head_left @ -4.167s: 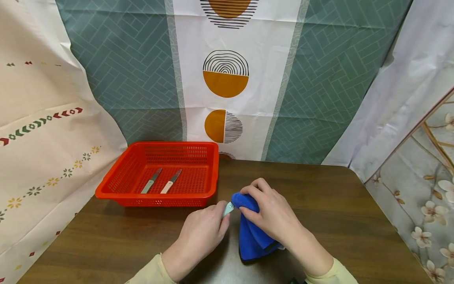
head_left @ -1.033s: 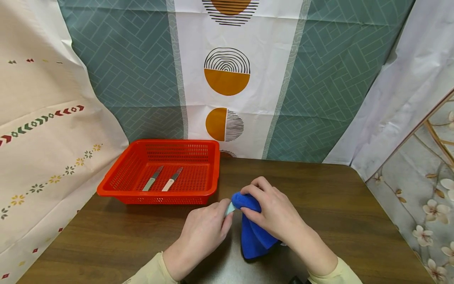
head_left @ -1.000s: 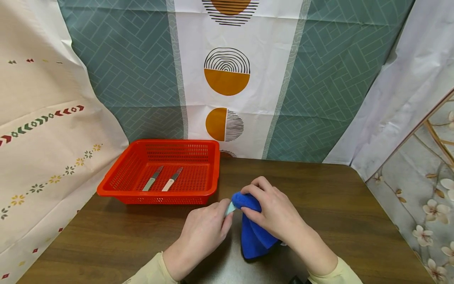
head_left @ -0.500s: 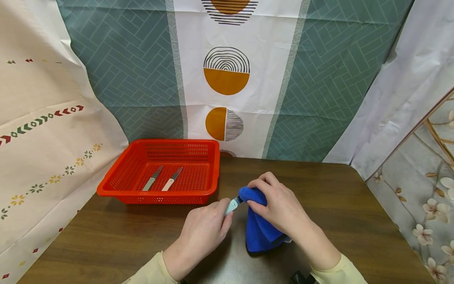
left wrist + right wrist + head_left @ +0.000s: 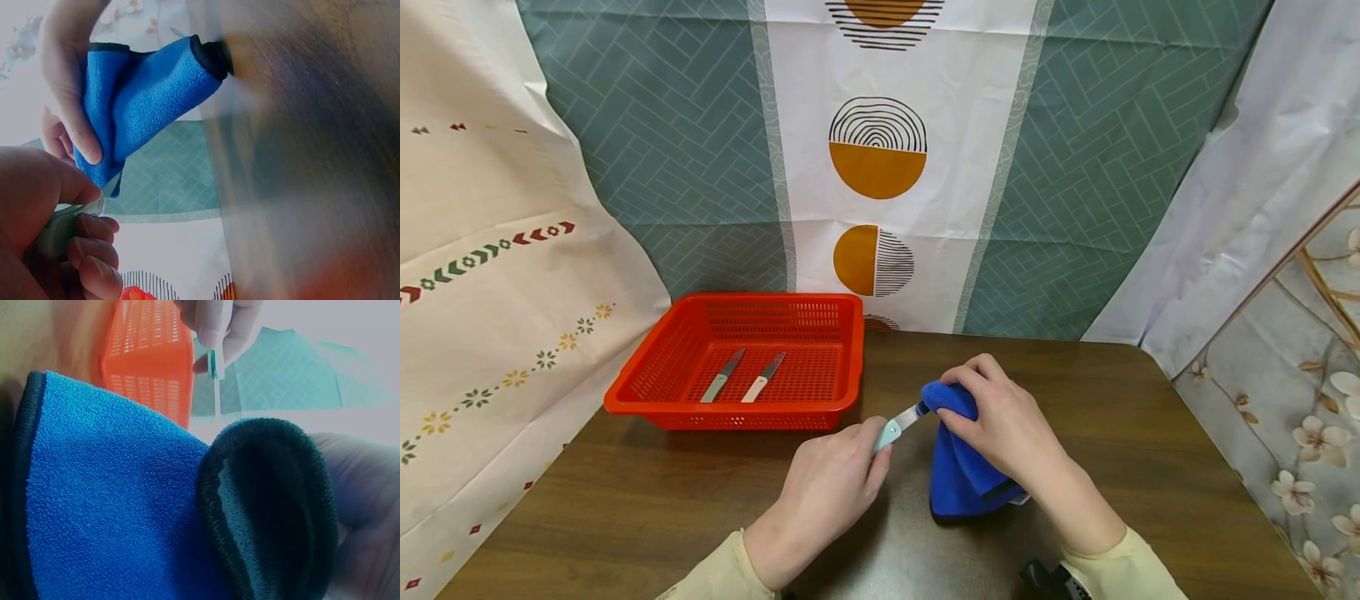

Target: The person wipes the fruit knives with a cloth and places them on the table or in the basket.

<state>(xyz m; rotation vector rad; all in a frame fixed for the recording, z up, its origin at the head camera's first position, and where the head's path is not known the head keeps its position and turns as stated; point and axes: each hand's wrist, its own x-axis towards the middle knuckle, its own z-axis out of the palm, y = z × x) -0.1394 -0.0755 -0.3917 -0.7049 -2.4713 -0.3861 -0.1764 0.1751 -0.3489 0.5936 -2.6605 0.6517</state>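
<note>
My left hand grips the mint-green handle of a knife, its blade pointing up and to the right. Around the blade's far part is folded a blue cloth, which my right hand pinches between thumb and fingers. The blade near the handle is bare; its tip is hidden in the cloth. The left wrist view shows the curled fingers about the handle, with the cloth just beyond. In the right wrist view the dark-edged cloth hangs down in front of the knife.
A red plastic basket stands at the back left of the brown wooden table. Inside lie a knife with a green handle and one with a pale pink handle. Patterned curtains hang behind and at the sides.
My right hand has slid the cloth up and to the right along the blade, away from the handle, so more blade shows. My left hand has stayed almost still.
</note>
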